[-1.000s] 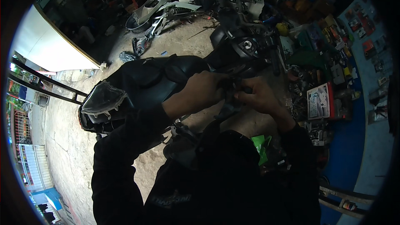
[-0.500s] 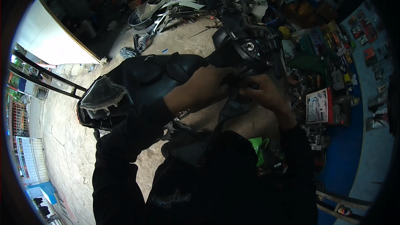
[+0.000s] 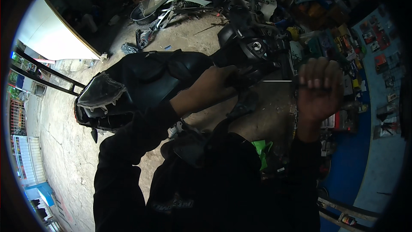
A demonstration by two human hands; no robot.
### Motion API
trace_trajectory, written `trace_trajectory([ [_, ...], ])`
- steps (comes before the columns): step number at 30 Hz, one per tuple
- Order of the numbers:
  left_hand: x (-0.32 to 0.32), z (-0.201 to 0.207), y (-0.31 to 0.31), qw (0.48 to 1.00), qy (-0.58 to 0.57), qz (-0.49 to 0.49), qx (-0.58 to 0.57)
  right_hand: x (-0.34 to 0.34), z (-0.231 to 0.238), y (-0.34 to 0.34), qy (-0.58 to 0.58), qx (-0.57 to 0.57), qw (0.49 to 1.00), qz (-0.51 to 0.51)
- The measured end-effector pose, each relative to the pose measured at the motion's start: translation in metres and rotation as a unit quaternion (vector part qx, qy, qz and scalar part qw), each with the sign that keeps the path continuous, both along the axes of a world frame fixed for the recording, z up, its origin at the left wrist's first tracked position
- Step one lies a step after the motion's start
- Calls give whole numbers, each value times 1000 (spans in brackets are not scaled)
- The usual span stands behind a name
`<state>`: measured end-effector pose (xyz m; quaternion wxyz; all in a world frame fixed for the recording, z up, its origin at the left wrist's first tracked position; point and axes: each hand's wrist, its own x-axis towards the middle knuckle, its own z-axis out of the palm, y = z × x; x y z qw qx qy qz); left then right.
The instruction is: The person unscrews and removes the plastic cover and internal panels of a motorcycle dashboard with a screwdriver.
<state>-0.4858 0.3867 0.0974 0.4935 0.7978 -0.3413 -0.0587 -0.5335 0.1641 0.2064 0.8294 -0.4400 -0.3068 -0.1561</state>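
Observation:
My right hand (image 3: 319, 88) is raised on the right, fingers curled round what looks like a screwdriver. Its thin bright shaft (image 3: 277, 80) points left; its dark handle is mostly hidden in the fist. Over the scooter's front end, my left hand (image 3: 212, 85) is closed at a dark part, with the fingertips lost in shadow. A black piece (image 3: 244, 105) hangs just below that hand. The black scooter (image 3: 154, 75) stretches across in front of me, its clear lamp lens (image 3: 103, 92) at the left and its dial-like round fitting (image 3: 257, 46) toward the handlebar.
Stripped motorcycle panels (image 3: 161, 4) lie on the concrete at the back. Tools and boxes crowd the right side beside a blue floor strip (image 3: 349, 176). A green piece (image 3: 262, 152) lies near my body. A white panel (image 3: 60, 32) stands at the far left.
My right hand has left the left hand's side and moved right and up, bringing the screwdriver's shaft into view. The left hand stays at the dark part.

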Motion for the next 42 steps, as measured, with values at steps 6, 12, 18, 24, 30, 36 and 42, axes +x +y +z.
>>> trace_trajectory([
  [6, 0, -5, -9, 1000, -10, 6, 2, 14, -31, 31, 18, -114, 992, 45],
  [12, -1, -8, -11, 996, -83, 19, -32, 19, -36, 38, 15, -119, 992, 39],
  [18, -9, -17, -27, 994, -87, 57, 18, 25, -24, 45, 156, -159, 975, -6],
  [24, -10, -29, -32, 993, -105, 49, 21, 43, -30, 54, 242, -166, 956, 2],
  [30, -14, -14, -37, 996, -69, 23, 60, 55, -32, 49, 300, -132, 945, -19],
  [36, -7, -21, -34, 996, -85, -12, 13, 54, -27, 48, 301, -149, 940, 62],
  [42, -8, -10, -35, 992, -55, -77, -84, 46, -13, 53, 230, -228, 942, 93],
])
